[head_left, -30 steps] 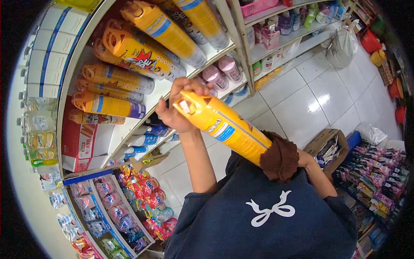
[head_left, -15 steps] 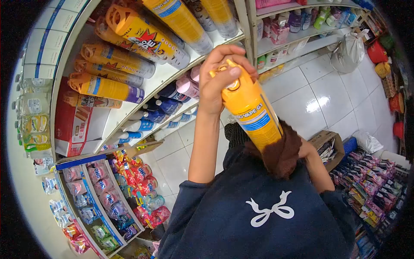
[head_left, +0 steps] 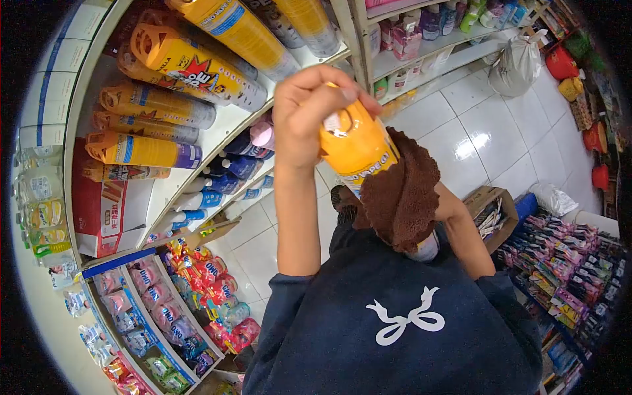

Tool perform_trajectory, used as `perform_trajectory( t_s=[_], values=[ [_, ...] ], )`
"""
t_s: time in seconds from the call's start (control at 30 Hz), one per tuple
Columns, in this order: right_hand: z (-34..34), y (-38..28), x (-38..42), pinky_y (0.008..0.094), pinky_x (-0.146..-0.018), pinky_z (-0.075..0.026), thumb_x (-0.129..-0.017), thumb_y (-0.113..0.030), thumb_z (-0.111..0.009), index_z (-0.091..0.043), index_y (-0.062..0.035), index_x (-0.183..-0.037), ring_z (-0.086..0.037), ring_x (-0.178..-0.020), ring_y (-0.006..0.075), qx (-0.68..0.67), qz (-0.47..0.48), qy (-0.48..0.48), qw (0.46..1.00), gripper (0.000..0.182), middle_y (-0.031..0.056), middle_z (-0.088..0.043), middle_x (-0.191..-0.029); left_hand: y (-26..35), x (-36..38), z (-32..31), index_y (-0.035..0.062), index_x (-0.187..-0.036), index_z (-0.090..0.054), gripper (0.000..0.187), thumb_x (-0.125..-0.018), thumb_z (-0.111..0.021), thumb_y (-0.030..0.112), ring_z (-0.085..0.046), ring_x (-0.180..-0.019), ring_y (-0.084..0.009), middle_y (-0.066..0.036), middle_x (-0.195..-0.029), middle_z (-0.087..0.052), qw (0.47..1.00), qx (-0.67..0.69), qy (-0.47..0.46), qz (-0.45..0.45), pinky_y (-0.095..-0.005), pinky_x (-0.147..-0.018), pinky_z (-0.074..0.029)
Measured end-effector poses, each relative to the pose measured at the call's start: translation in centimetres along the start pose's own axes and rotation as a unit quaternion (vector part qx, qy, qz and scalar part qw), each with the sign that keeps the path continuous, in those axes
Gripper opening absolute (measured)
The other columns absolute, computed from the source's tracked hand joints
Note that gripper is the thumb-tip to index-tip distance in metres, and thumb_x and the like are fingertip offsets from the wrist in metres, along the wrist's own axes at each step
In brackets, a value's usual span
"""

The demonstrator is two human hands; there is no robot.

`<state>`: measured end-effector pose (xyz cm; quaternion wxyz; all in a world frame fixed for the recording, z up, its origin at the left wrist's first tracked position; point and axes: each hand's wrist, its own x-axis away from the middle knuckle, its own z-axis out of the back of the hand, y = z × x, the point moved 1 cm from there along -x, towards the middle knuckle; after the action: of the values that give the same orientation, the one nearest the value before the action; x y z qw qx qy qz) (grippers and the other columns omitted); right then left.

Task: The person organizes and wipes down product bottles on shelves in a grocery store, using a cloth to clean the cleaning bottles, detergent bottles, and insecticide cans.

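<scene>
My left hand [head_left: 309, 112] grips the capped top of a yellow spray can [head_left: 359, 141], its fingers wrapped around the orange cap. The can is tilted, its silver base near my dark shirt. A brown cloth [head_left: 401, 191] covers the middle and lower part of the can. My right hand [head_left: 449, 203] is at the right side of the cloth, its fingers hidden behind it, pressing the cloth around the can.
Similar yellow cans [head_left: 217, 72] stand on the white shelf [head_left: 224, 135] at the left. Detergent packs [head_left: 210, 276] hang below. An open cardboard box [head_left: 503, 217] and hanging packets [head_left: 559, 263] are at the right. A white bag [head_left: 517, 66] sits on the tiled floor [head_left: 474, 131].
The brown cloth has moved up the can and now covers most of its label. The can and my left hand have shifted slightly left in view.
</scene>
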<state>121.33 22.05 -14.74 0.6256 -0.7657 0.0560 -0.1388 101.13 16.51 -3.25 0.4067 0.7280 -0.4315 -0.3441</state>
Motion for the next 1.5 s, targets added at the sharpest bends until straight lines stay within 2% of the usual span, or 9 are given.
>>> perform_trajectory(
  t_s=[0.3,0.4,0.5,0.63,0.9,1.1,1.23,1.47,1.5],
  values=[
    [-0.3,1.0,1.4,0.0333,-0.098,-0.028,-0.058,-0.017,-0.075,-0.03,0.0011,-0.125,-0.037,-0.113,0.0196,0.029,0.024,-0.027,0.999,0.083,0.0117,-0.039,-0.125,1.7,-0.3,-0.2,-0.0041,-0.064,-0.052,0.011,-0.065,-0.046,0.005,-0.059,-0.055,-0.0289,-0.019,-0.061,-0.058,0.999,-0.007,0.037,-0.02,-0.0363,-0.055,-0.05],
    [-0.3,1.9,2.1,0.0337,-0.098,-0.028,-0.059,-0.019,-0.074,-0.03,0.0004,-0.125,-0.037,-0.114,0.0197,0.012,0.039,-0.03,0.999,0.082,0.0116,-0.038,-0.125,1.1,-0.5,0.9,-0.0052,-0.076,-0.052,0.017,-0.067,-0.046,0.008,-0.06,-0.062,-0.0305,-0.022,-0.071,-0.058,0.999,-0.011,-0.034,-0.019,-0.0375,-0.059,-0.051],
    [0.3,3.3,3.4,0.0335,-0.097,-0.029,-0.061,-0.018,-0.073,-0.03,-0.0002,-0.125,-0.037,-0.113,0.0194,-0.014,0.052,-0.035,0.998,0.079,0.0112,-0.039,-0.125,0.3,-0.5,0.8,-0.0063,-0.102,-0.045,0.043,-0.073,-0.052,0.024,-0.058,-0.085,-0.0316,-0.025,-0.097,-0.054,0.986,0.114,-0.122,0.002,-0.0388,-0.073,-0.048],
    [1.0,3.9,4.4,0.0333,-0.096,-0.029,-0.062,-0.017,-0.073,-0.031,-0.0004,-0.125,-0.037,-0.113,0.0192,-0.038,0.028,-0.027,0.999,0.078,0.0109,-0.039,-0.125,-3.9,2.8,1.7,-0.0005,-0.123,-0.03,0.097,-0.058,-0.06,0.064,-0.045,-0.108,-0.0347,-0.024,-0.119,-0.041,1.0,-0.01,0.0,0.016,-0.043,-0.089,-0.039],
    [0.8,4.5,4.9,0.033,-0.096,-0.03,-0.063,-0.016,-0.072,-0.031,-0.0007,-0.125,-0.038,-0.112,0.0188,-0.073,-0.004,-0.032,0.997,0.075,0.0103,-0.04,-0.124,-8.3,4.9,-0.1,-0.0006,-0.122,-0.03,0.09,-0.052,-0.072,0.039,-0.049,-0.101,-0.0323,-0.024,-0.11,-0.046,0.992,0.067,-0.093,0.05,-0.0411,-0.086,-0.042],
    [-0.2,5.4,5.1,0.0328,-0.095,-0.031,-0.065,-0.014,-0.071,-0.031,-0.001,-0.125,-0.039,-0.111,0.0185,-0.102,-0.027,-0.049,0.993,0.074,0.0098,-0.04,-0.124,-6.5,4.1,-0.9,-0.0006,-0.12,-0.033,0.089,-0.051,-0.066,0.046,-0.052,-0.091,-0.0318,-0.022,-0.103,-0.048,0.997,0.056,0.03,-0.052,-0.04,-0.081,-0.044],
    [-1.1,7.0,5.4,0.0326,-0.095,-0.032,-0.065,-0.014,-0.071,-0.031,-0.0011,-0.125,-0.04,-0.111,0.0183,-0.132,-0.043,-0.06,0.989,0.072,0.0095,-0.04,-0.124,-4.4,3.0,0.5,-0.0023,-0.117,-0.035,0.086,-0.055,-0.061,0.05,-0.054,-0.083,-0.0326,-0.021,-0.096,-0.051,0.995,0.076,0.008,-0.058,-0.0395,-0.075,-0.046],
    [-2.1,9.3,4.9,0.0323,-0.094,-0.033,-0.067,-0.012,-0.07,-0.032,-0.0014,-0.125,-0.04,-0.11,0.0179,-0.193,-0.071,-0.057,0.977,0.07,0.009,-0.041,-0.123,-2.0,1.9,2.9,-0.0049,-0.111,-0.04,0.078,-0.06,-0.057,0.052,-0.054,-0.083,-0.0332,-0.022,-0.094,-0.052,0.981,0.15,0.051,-0.111,-0.0409,-0.073,-0.046],
    [-2.2,9.2,4.7,0.0323,-0.094,-0.033,-0.067,-0.012,-0.07,-0.032,-0.0015,-0.125,-0.04,-0.11,0.0179,-0.202,-0.077,-0.051,0.975,0.07,0.0089,-0.041,-0.123,-1.7,2.0,3.1,-0.0039,-0.112,-0.04,0.077,-0.061,-0.058,0.051,-0.052,-0.086,-0.033,-0.022,-0.097,-0.052,0.98,0.103,0.115,-0.124,-0.041,-0.075,-0.045]
  ],
)
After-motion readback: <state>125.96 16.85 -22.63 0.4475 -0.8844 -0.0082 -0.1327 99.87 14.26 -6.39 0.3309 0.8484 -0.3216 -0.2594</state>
